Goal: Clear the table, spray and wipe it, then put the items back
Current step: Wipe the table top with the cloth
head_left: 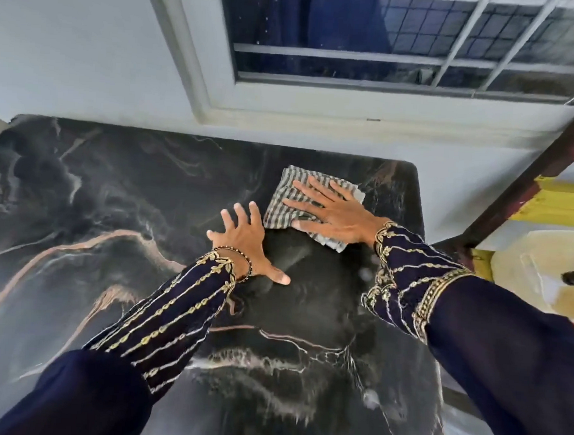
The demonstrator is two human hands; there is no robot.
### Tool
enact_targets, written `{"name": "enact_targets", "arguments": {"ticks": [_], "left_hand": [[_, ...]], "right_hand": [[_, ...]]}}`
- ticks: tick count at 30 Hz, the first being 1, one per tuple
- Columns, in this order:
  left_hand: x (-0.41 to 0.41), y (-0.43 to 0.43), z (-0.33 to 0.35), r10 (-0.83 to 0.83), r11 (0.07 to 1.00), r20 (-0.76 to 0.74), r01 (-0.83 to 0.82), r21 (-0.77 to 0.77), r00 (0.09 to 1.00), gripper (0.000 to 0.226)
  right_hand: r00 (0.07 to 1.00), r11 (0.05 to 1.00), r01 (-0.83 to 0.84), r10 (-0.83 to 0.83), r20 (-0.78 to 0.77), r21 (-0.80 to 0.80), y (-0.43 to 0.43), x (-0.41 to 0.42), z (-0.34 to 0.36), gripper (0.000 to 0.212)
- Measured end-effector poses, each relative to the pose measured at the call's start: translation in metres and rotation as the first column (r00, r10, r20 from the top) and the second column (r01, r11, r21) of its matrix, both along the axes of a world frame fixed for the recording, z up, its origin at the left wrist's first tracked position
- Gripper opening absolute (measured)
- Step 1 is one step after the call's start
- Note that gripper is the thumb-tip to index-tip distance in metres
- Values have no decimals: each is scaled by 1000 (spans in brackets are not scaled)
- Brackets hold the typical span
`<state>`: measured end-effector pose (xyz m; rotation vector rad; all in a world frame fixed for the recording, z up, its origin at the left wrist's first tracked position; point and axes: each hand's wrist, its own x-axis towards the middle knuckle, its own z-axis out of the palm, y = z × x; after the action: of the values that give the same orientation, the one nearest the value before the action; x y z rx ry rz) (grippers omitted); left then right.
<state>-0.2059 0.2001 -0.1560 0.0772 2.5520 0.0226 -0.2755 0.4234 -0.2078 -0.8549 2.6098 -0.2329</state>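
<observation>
The table [97,190] has a dark marble-patterned top with pale and copper veins. A grey-and-white striped cloth [283,203] lies folded near its far right corner. My right hand [332,209] presses flat on the cloth, fingers spread and pointing left. My left hand [244,241] rests flat on the bare tabletop just left of the cloth, fingers apart, holding nothing. Both arms wear dark blue sleeves with gold embroidery. A faint wet sheen shows on the surface near my hands.
A grey wall and a barred window [388,43] stand right behind the table. A dark wooden post [530,183] slants along the right side. Beyond it sit yellow and cream furniture parts [542,264].
</observation>
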Motion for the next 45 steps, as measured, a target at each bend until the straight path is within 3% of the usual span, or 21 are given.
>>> {"name": "enact_targets", "arguments": {"ticks": [11,24,31,34,37,40,45], "left_hand": [[-15,10,-9,20,998,128,-12,-66,992,160],[-12,7,-8,11,999,109,-6,-48,994,162],[-2,4,-6,38,999,50,-39,11,998,157],[20,-3,-7,11,999,-130,-5,47,991,139],[70,-3,-14,-93,991,-336,118,57,937,98],[127,1,-19,-26,972,-352,106,209,935,75],[207,-8,-15,6,953,-337,97,287,942,67]], "right_hand": [[997,998,68,-68,-41,6,5,-82,-4,63],[977,976,210,-207,-48,56,61,-45,-1,66],[983,987,162,-161,-84,8,50,30,-4,72],[985,988,152,-150,-91,23,42,74,-6,67],[983,990,142,-138,-122,23,33,125,-8,65],[986,993,120,-118,-121,8,25,174,-9,62],[986,996,91,-90,-141,4,11,250,-7,66]]}}
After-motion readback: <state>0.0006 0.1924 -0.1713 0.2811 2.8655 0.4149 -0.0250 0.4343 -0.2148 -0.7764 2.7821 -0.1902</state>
